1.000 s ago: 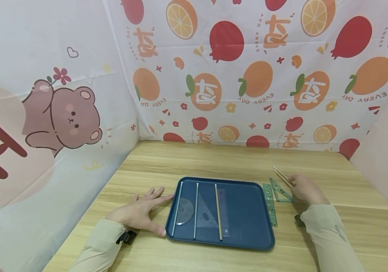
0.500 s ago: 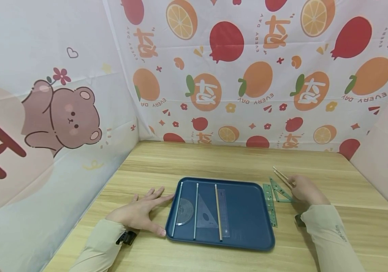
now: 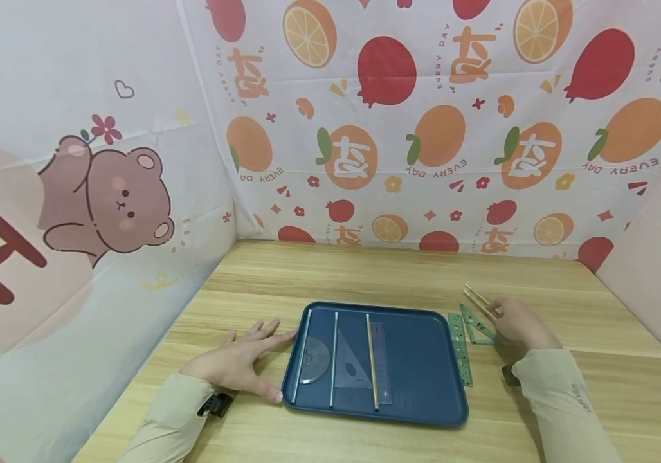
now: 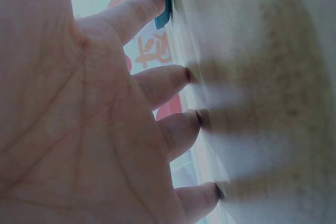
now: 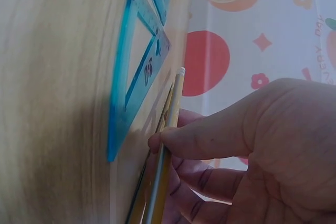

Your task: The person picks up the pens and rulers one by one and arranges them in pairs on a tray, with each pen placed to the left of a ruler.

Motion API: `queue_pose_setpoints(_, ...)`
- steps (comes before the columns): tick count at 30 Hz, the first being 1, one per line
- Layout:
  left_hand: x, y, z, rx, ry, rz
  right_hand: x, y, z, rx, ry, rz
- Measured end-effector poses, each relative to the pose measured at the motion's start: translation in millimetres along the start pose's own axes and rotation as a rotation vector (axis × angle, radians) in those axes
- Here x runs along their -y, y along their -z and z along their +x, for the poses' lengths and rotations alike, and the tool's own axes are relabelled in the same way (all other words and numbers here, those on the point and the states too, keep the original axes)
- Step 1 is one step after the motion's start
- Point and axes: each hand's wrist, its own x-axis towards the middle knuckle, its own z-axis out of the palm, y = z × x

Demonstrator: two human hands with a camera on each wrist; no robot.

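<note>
The right hand [image 3: 521,323] pinches a gold pencil [image 5: 176,95] between thumb and fingers, its white end pointing beyond the grip, with a second pencil [image 5: 137,203] close beneath. Just left of that grip lie a green set square [image 3: 479,326] and green ruler [image 3: 460,345], then the blue tray [image 3: 423,366], whose far rim the outspread left hand [image 3: 235,368] touches.

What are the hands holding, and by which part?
The right hand pinches a gold pencil partway along its shaft, leaving its white-tipped end free. The left hand holds nothing; it only touches the blue tray.
</note>
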Motion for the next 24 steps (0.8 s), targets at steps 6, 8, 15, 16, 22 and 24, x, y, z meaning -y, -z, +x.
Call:
queue_pose_setpoints(6,-1.9,0.0,-1.1,-0.002,-0.001,0.013,1,-1,-1.3,-0.006,-0.001,0.042)
queue_pose_setpoints(8,-1.0,-0.4,-0.8,-0.002,-0.001,0.013,2,0,-1.9,-0.002,0.006,0.056)
queue_pose_setpoints(15,-2.2,-0.1,-1.1,-0.001,-0.002,0.012,3,2,-4.4,0.007,0.023,0.08)
queue_pose_setpoints(16,-2.5,0.2,-1.3,-0.001,-0.002,0.01,4,3,-5.0,0.006,0.022,0.087)
queue_pose_setpoints(22,-1.5,0.2,-1.2,-0.001,-0.001,0.004,13,6,-6.4,-0.009,0.07,0.112)
queue_pose_setpoints(24,-0.6,-0.1,-1.2,-0.003,-0.001,-0.001,17,5,-7.1,-0.016,0.093,0.134)
